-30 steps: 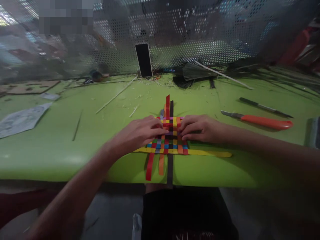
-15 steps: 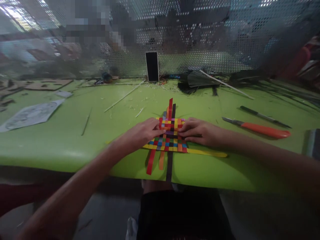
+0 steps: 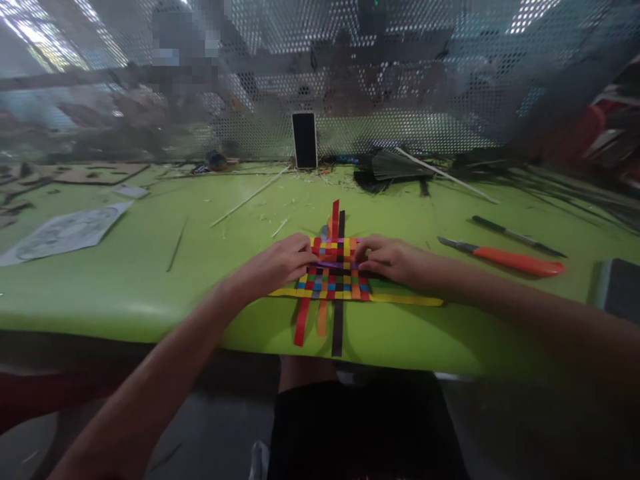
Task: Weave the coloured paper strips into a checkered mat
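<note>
A mat woven from colourful strips (image 3: 333,285) lies near the front edge of the green table, with loose red, orange and dark ends sticking out. My left hand (image 3: 283,261) is at the mat's left side, thumb and fingers pinched at the end of a purple strip (image 3: 329,265). That strip crosses the middle of the weave, slightly raised on the left. On the right side, my right hand (image 3: 387,259) has its fingers curled together at the same row; its fingertips partly hide the strip's other end. A long yellow strip (image 3: 407,301) runs along the mat's near edge.
To the right lie an orange-handled knife (image 3: 517,261) and a thin dark-handled blade (image 3: 517,235). A phone (image 3: 305,141) stands against the perforated screen at the back. Printed paper (image 3: 70,230) is at the left; a dark block (image 3: 623,290) sits at the far right.
My left hand has shifted slightly left, and more of the purple strip shows, tilted on its left part. My right fingers have curled and lifted a little. The view has shifted slightly.
</note>
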### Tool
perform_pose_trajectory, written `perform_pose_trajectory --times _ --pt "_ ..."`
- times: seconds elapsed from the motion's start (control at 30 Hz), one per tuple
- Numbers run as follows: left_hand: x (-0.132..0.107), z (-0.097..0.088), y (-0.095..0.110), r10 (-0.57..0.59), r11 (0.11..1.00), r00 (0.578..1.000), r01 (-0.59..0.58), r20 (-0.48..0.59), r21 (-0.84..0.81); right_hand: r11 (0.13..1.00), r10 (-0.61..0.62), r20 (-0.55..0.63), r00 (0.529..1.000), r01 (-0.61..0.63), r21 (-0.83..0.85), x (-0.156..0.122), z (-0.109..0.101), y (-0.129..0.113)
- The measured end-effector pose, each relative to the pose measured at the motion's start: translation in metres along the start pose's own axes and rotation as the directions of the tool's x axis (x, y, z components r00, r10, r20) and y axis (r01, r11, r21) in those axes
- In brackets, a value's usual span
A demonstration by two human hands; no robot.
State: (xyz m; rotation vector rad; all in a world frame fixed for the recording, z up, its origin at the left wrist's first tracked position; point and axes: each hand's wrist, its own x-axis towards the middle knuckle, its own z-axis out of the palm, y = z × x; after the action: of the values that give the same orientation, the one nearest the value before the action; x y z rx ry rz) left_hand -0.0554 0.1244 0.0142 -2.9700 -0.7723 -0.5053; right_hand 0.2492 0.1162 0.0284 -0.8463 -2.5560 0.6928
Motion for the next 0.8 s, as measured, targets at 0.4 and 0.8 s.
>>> perform_pose_trajectory --times 0.4,0.8 --pt "0.034 -0.023 0.033 0.062 0.998 0.945 -0.050 -0.322 0.043 0.987 0.075 -0.046 0.996 -0.081 -0.137 0.018 -0.020 -0.030" --pt "0.014 0.003 0.066 -0.163 0.987 0.845 0.132 -0.509 -0.097 0.832 0.390 0.044 0.920 -0.373 0.411 0.020 0.001 -0.012"
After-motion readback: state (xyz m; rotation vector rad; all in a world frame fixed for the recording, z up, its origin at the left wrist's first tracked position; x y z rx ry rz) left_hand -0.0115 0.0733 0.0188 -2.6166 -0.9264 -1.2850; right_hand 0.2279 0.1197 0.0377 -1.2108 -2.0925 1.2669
